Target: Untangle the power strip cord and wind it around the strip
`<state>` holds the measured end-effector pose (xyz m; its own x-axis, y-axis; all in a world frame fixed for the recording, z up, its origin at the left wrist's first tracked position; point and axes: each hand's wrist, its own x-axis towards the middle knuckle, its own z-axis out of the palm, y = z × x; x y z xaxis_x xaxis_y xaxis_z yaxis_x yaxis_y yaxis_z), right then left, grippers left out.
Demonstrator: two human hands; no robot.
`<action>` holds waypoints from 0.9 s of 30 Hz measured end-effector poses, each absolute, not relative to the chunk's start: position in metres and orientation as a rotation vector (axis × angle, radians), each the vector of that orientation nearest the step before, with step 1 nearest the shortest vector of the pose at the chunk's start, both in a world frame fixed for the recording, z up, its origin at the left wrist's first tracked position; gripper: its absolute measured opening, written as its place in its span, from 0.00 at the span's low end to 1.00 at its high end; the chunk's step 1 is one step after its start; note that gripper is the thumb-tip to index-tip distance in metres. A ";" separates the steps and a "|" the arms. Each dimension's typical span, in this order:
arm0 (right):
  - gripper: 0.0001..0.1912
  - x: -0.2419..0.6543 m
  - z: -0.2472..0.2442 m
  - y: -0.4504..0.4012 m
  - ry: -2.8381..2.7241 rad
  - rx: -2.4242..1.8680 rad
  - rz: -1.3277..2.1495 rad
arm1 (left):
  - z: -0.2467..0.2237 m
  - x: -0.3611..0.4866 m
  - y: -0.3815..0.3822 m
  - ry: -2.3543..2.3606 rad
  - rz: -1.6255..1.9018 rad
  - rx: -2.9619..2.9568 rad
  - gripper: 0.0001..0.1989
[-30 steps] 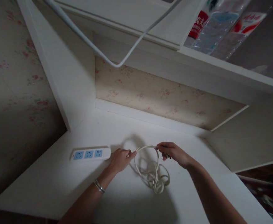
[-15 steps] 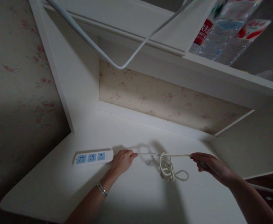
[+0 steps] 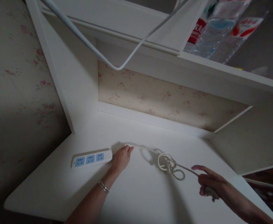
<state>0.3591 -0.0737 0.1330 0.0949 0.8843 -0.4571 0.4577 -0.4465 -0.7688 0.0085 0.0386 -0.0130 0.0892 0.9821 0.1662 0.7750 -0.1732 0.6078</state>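
A white power strip (image 3: 92, 158) with blue socket panels lies on the white desktop at the left. Just right of it, my left hand (image 3: 122, 157) is closed round its pale cord. The cord runs on to a loose knot of several loops (image 3: 168, 164), whose shadow falls on the desktop. From the knot it slants down to my right hand (image 3: 212, 183), which grips it with the index finger stretched out along it. Something pale shows under the right palm, perhaps the plug; I cannot make it out clearly.
A thick grey-white bent cable or arm (image 3: 117, 67) hangs across the upper view. Clear plastic bottles (image 3: 217, 34) with red labels stand on the shelf (image 3: 204, 63) at upper right. White side panels and flowered wallpaper (image 3: 145, 96) enclose the desktop (image 3: 136, 189).
My right hand has moved down and slightly right, its index finger now extended. The cord has gone from taut and level to slacker, sloping down to the right. My left hand keeps its grip.
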 end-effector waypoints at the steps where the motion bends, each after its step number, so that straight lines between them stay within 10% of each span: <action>1: 0.22 0.346 0.132 -0.078 -1.377 -1.950 1.337 | -0.015 0.008 0.040 1.715 0.817 2.006 0.20; 7: 0.16 0.266 0.126 -0.081 -2.132 -1.802 1.285 | -0.023 0.007 0.043 1.620 1.000 2.004 0.15; 15: 0.20 0.211 0.106 -0.044 -2.705 -1.845 0.062 | -0.026 -0.002 0.024 1.839 0.774 2.231 0.16; 27: 0.24 0.137 0.044 0.018 -1.838 -1.656 1.132 | -0.018 0.007 0.025 1.571 0.981 1.909 0.13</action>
<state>0.1369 0.0178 0.0441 -0.2038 0.9567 -0.2081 0.6163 -0.0398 -0.7865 0.0074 0.0254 -0.0178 0.0854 0.9706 0.2252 0.6287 -0.2279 0.7435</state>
